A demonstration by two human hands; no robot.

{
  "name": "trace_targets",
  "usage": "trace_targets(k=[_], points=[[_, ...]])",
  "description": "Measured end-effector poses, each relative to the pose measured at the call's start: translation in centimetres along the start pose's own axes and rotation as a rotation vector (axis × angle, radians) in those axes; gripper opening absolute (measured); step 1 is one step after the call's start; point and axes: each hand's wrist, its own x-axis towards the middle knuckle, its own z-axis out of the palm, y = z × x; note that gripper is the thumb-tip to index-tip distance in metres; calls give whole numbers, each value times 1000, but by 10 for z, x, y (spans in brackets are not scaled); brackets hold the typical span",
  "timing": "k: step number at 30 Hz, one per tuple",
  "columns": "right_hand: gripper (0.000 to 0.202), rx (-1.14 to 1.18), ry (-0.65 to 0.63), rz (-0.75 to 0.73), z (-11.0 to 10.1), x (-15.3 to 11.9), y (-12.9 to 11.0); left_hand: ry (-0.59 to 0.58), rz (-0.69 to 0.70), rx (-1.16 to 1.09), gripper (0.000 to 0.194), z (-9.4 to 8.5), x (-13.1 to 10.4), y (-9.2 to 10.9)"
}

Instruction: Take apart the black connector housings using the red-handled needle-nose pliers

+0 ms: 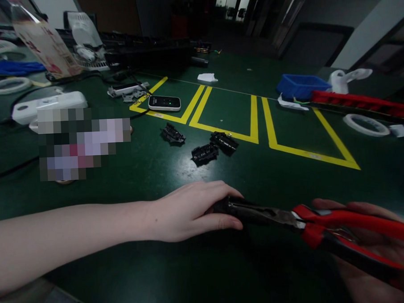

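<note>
The left hand's (191,210) fingers clamp the black part (223,206) off the nose of the pliers (312,229), long axes roughly aligned. The right hand's (380,246) hold the handles (369,221).

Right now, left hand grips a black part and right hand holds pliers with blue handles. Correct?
Not quite: the handles are red and black, not blue, as the head view shows. The left hand grips a black part; the right hand holds the pliers.
</note>
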Motion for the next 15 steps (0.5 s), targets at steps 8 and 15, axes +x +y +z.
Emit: trace_targets(k=[8, 15], points=[[55, -26, 119, -124, -20, 15, 11, 12, 24, -35, 32, 1, -1, 0], [62, -80, 43, -303, -6, 3, 8, -9, 8, -54, 30, 1, 1, -2]])
